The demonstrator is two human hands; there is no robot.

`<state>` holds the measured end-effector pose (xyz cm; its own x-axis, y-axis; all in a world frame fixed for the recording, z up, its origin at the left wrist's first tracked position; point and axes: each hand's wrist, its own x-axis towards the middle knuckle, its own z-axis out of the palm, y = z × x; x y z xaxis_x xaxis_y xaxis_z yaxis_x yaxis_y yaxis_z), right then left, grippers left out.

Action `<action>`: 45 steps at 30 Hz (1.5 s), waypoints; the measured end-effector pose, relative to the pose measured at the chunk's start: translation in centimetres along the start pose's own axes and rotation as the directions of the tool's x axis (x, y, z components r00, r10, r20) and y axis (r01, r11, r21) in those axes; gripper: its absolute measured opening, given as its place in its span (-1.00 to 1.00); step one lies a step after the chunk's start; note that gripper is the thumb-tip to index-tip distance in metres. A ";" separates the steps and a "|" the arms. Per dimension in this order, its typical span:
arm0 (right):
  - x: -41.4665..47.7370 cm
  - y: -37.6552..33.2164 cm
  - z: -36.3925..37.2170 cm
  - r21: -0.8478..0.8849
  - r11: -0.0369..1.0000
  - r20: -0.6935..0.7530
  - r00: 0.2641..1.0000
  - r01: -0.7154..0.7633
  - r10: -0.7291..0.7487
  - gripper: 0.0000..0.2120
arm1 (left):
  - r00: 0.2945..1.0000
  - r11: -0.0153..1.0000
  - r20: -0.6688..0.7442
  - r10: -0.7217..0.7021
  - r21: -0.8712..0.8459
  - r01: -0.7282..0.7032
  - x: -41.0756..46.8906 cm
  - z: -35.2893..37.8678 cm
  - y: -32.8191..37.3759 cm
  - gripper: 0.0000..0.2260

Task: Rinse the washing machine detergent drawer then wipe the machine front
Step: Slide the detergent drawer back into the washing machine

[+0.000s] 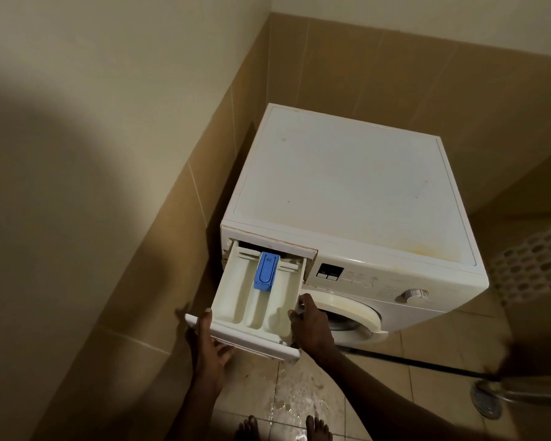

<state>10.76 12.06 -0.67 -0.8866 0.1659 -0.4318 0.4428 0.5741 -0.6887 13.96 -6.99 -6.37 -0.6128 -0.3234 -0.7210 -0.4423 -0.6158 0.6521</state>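
Detergent drawer [261,300] pulled far out of slot at left end of washing machine [347,192] front, at 7 o'clock from machine top, rear end still in slot. Blue insert [266,270] in middle compartment, toward back. Left hand [209,342] grips drawer front panel at 8 o'clock corner, thumb on top, fingers beneath. Right hand [310,329] clasps drawer's right wall at 4 o'clock, thumb over rim. Hands apart, drawer between them. Round door [350,316] just right of right hand. Dial [411,294] at 3 o'clock from drawer. Wet patch [299,405] on floor at 6 o'clock. Perforated white basket [535,259] right of machine.

Left hand [210,342] and right hand [312,329] reach forward, both curled, gripping.
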 end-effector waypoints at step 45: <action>1.9 -2.0 -1.4 0.015 0.999 -0.056 0.997 -0.043 0.044 -0.73 | 1.000 0.998 0.015 -0.006 0.058 0.005 0.0 3.2 2.0 -0.01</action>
<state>7.99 12.29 0.71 -0.8724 0.2351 -0.4285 0.4825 0.5545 -0.6781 10.94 -5.92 -4.34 -0.6198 -0.3086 -0.7215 -0.4827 -0.5749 0.6606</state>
